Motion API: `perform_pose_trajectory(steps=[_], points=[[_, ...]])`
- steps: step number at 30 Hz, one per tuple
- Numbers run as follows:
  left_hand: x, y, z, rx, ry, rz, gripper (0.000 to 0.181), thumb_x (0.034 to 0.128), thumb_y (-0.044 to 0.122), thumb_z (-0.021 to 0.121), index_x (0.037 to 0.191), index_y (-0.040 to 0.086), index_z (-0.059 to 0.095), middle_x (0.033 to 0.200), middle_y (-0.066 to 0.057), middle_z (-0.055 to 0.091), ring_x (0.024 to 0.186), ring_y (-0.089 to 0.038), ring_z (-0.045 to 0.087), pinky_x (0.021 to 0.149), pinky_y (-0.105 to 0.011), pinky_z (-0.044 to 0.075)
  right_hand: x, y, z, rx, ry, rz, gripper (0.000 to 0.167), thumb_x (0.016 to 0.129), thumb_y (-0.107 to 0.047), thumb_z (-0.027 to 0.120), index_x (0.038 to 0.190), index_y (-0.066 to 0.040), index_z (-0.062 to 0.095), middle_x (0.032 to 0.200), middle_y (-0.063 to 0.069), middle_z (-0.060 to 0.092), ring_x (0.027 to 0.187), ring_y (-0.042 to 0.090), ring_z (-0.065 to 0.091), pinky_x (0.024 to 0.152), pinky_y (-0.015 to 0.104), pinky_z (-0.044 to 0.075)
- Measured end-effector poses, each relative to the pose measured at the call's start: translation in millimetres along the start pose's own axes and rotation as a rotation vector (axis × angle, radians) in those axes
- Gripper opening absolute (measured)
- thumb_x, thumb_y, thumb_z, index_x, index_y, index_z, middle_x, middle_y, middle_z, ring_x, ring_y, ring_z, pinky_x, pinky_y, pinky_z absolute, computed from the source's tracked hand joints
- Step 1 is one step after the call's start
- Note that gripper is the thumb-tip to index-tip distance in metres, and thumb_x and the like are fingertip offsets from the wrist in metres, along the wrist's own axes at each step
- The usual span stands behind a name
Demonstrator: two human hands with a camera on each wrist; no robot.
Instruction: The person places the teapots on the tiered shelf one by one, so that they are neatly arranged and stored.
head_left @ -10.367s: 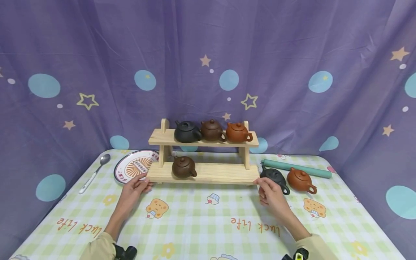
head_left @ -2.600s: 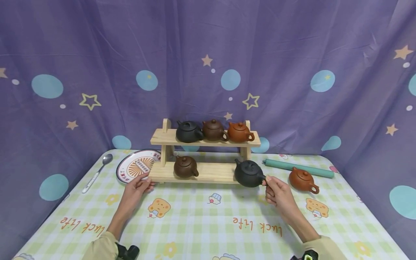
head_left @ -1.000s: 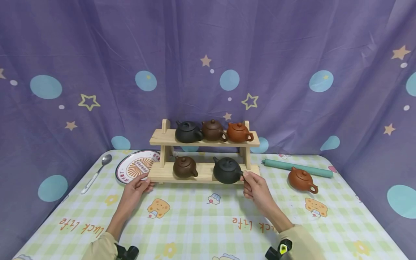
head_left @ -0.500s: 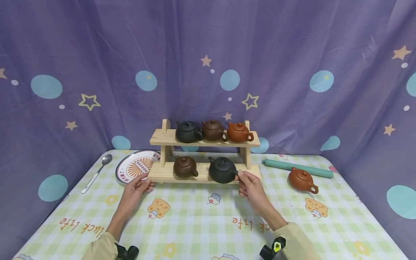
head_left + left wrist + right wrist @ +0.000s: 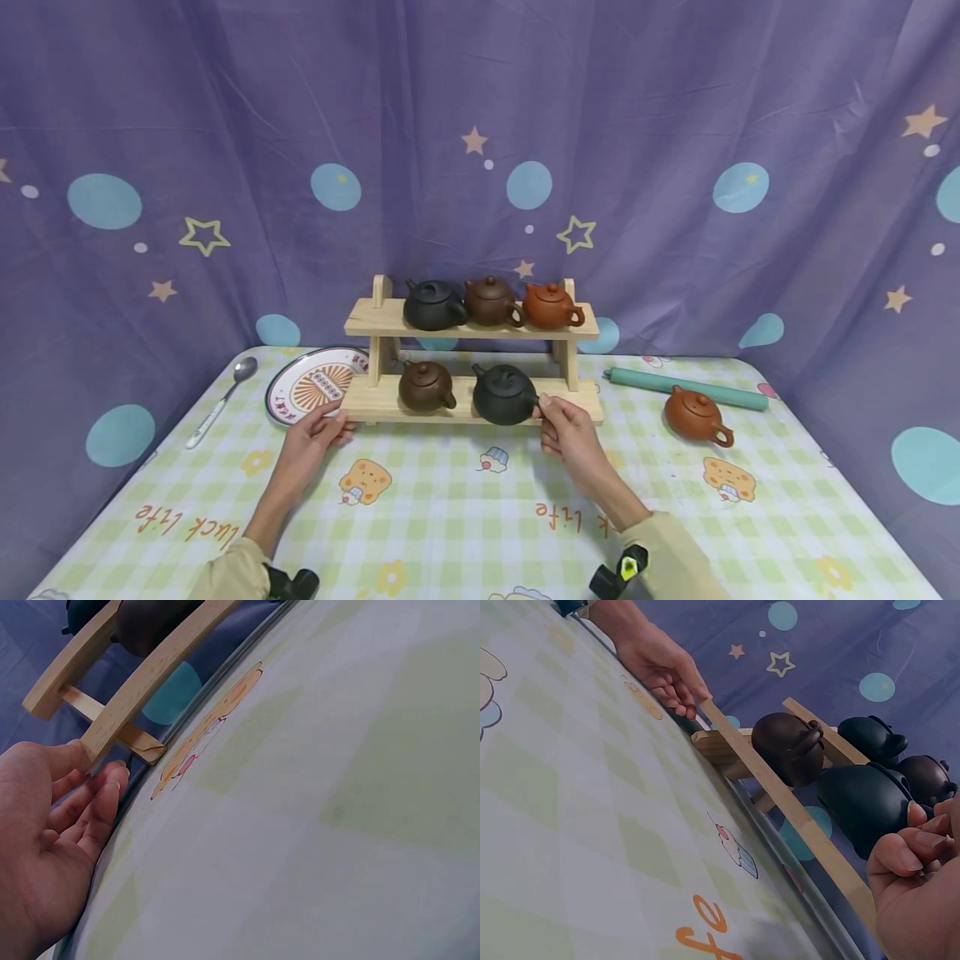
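Observation:
In the head view a black teapot [image 5: 505, 394] is at the middle of the lower board of the two-tier wooden rack [image 5: 375, 402]. My right hand [image 5: 573, 437] pinches its handle from the right. Whether the pot touches the board or hovers just over it, I cannot tell. Left of it a dark brown teapot [image 5: 426, 387] stands on the same board. My left hand [image 5: 307, 442] grips the board's left end between thumb and fingers; the left wrist view shows those fingers at the wood's corner. On the upper board stand black [image 5: 431, 306], dark brown [image 5: 491, 302] and reddish-brown [image 5: 551, 306] teapots.
On the right of the checked tablecloth [image 5: 450, 517] sits another reddish-brown teapot [image 5: 696, 416], in front of a green rod-like roll [image 5: 686, 388]. A patterned plate [image 5: 281, 392] lies left of the rack, and a spoon [image 5: 221, 404] farther left. A purple curtain [image 5: 637, 100] hangs behind.
The black teapot, first on the cloth right of the rack, was gripped by the right hand and carried left over the lower board. It still shifts left. The left hand stays at the rack's end.

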State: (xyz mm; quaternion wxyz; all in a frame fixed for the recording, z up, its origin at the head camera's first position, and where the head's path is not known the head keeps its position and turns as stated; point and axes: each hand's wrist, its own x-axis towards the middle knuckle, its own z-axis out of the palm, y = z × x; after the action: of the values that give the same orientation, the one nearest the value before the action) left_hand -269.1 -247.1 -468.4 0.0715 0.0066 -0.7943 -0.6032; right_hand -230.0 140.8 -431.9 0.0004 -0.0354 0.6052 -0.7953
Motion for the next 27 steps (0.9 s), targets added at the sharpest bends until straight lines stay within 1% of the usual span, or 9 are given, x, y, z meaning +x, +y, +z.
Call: perform_pose_trajectory(steps=[9,14,20,27], points=[[-0.2,0.8,0.0,0.003,0.003,0.0,0.043,0.1098,0.016,0.054,0.148,-0.003,0.049,0.114,-0.023,0.07,0.085,-0.007,0.07,0.082,-0.019,0.059,2.2,2,6,-0.009,-0.005,-0.01,0.034,0.112,-0.021,0.05,0.093,0.006,0.059,0.06,-0.001,0.032,0.048,0.007,0.023,0.045,0.018,0.02],[-1.5,1.8,0.1,0.009,0.003,-0.014,0.044,0.1099,0.017,0.054,0.149,-0.003,0.048,0.115,-0.023,0.07,0.085,-0.007,0.069,0.082,-0.019,0.058,4.3,5,9,0.005,-0.005,-0.013,0.034,0.112,-0.02,0.05,0.093,0.008,0.059,0.059,-0.002,0.031,0.047,0.007,0.023,0.045,0.018,0.02],[-2.0,2.5,0.2,0.004,0.005,-0.024,0.045,0.11,0.018,0.054,0.15,-0.002,0.047,0.116,-0.022,0.069,0.086,-0.007,0.069,0.083,-0.019,0.058,6.9,7,13,0.01,-0.009,-0.018,0.035,0.111,-0.022,0.05,0.094,0.007,0.059,0.059,-0.002,0.032,0.047,0.007,0.023,0.045,0.018,0.02],[-0.8,2.6,0.4,0.01,0.009,-0.018,0.044,0.1101,0.017,0.053,0.149,-0.002,0.048,0.115,-0.022,0.07,0.085,-0.007,0.069,0.082,-0.019,0.058,9.7,11,16,0.04,0.003,-0.02,0.033,0.112,-0.019,0.049,0.092,0.004,0.059,0.058,-0.002,0.031,0.047,0.007,0.024,0.044,0.018,0.02]])
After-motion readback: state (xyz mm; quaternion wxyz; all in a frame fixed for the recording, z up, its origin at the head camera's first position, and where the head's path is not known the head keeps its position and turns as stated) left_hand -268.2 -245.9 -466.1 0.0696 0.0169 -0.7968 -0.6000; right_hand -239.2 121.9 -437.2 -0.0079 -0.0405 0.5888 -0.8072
